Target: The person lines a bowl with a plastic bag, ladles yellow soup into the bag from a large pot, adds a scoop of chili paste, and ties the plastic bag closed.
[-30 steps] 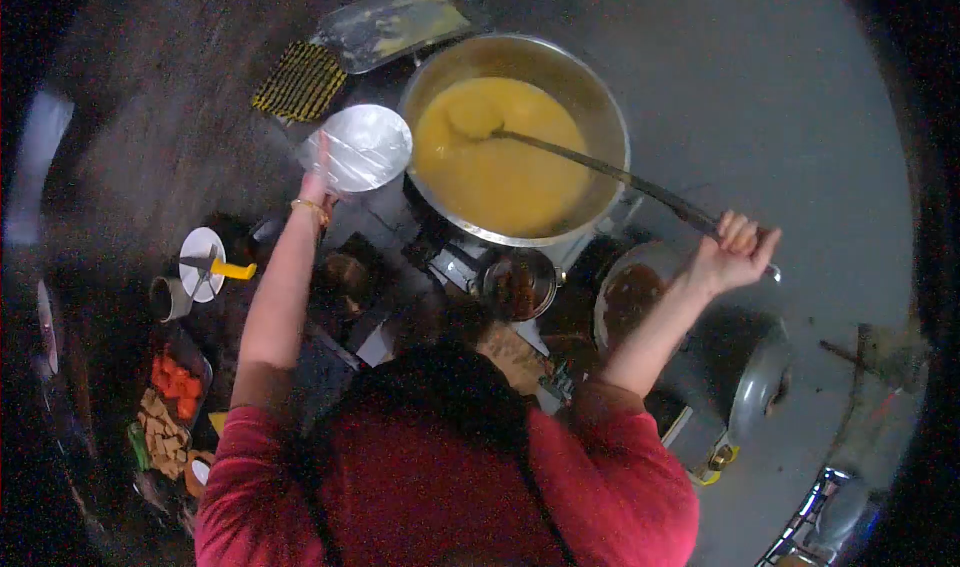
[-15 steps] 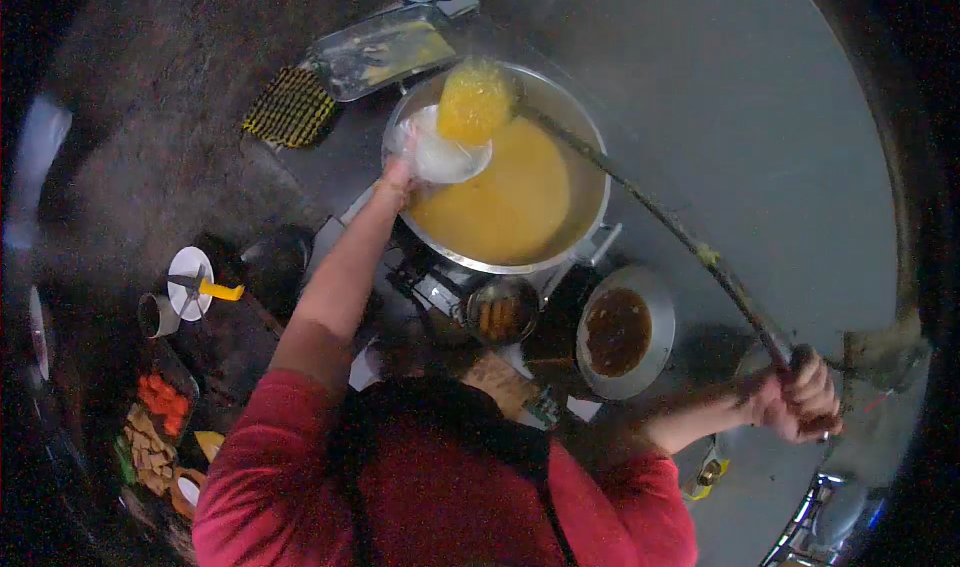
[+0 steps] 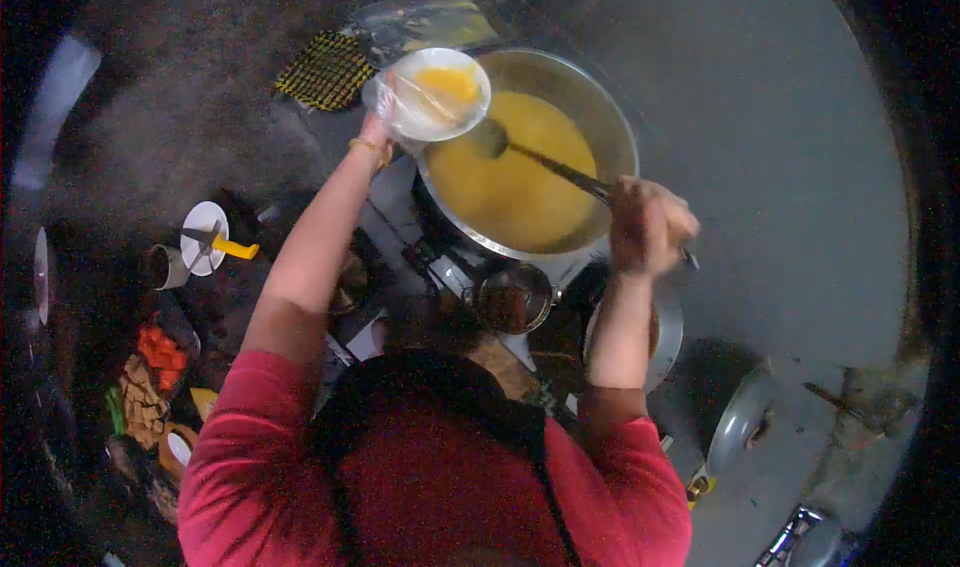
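My left hand (image 3: 381, 125) grips a white bowl (image 3: 422, 117), lined or covered with clear plastic, at its left side. Some yellow food (image 3: 450, 85) lies in it, and the bowl is tilted above the left rim of a big metal pot (image 3: 625, 137). Thick yellow soup (image 3: 535, 197) fills much of the pot. Blurred by motion, my right hand (image 3: 652, 227) is wrapped round the dark handle of a long ladle (image 3: 560, 170) at the pot's right side. The ladle's head is over or in the soup, just below the bowl; I cannot tell which.
Behind the pot lie a clear tray (image 3: 430, 25) and a black-and-yellow woven mat (image 3: 325, 71). Nearer me are a small pan (image 3: 515, 302) and a larger pan (image 3: 668, 342). At left, a yellow-handled knife (image 3: 235, 249) rests on a white lid (image 3: 206, 222), near chopped red pieces (image 3: 162, 355).
My right hand has swung from the lower right in to the pot, and the ladle head has dropped from over the bowl. Yellow food now shows in the bowl, which has moved up slightly.
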